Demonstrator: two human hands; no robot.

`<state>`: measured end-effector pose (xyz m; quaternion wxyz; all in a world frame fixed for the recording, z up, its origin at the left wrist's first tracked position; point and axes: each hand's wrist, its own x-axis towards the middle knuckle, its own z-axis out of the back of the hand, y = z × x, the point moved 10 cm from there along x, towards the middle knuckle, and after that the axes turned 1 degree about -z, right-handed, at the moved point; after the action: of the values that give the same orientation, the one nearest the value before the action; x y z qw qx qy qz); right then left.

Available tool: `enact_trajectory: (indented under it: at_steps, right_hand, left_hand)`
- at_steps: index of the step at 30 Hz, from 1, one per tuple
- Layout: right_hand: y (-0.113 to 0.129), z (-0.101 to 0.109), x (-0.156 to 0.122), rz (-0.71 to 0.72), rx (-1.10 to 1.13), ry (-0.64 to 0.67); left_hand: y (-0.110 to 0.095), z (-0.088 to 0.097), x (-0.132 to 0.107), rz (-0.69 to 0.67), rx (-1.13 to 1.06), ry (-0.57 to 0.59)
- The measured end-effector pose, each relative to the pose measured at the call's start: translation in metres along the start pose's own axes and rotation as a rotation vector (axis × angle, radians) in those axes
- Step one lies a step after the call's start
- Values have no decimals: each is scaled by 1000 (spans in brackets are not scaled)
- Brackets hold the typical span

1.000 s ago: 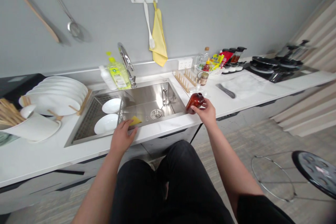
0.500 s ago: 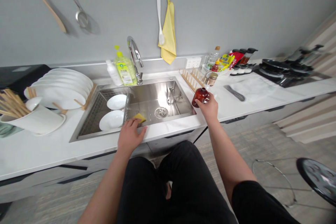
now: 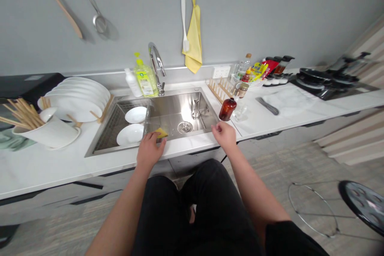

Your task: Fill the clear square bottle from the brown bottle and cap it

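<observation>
"How does the brown bottle (image 3: 227, 109) look?"
"Glossy and see-through; glass or plastic, I can't tell."
"And the sink (image 3: 177, 106)?"
"Smooth, shiny metal, like the polished faucet (image 3: 156, 61). The 2 white bowls (image 3: 131, 134) are glossy."
"The hanging towel (image 3: 193, 44)?"
"Matt, soft-looking cloth. The countertop (image 3: 75, 164) is smooth, faintly glossy."

Left hand (image 3: 150, 149) palm-down; right hand (image 3: 225, 136) loosely curled.
</observation>
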<state>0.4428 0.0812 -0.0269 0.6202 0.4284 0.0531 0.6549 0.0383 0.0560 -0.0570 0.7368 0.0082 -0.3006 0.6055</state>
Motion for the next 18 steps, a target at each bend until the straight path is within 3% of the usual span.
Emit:
enact_trajectory:
  at_steps: [2,5,10,18]
  right_hand:
    - [21,-42,0,30,223,235]
    - [29,-71,13,-32,442,313]
    - [13,-70,25,-99,606,246]
    - [0,-70,19,-122,650,190]
  left_hand:
    - [4,0,2,21,-14,-10]
    - [9,3,5,25,-13,-10]
    - [21,16,3,23,98,-35]
    - [29,10,-2,72,185,-11]
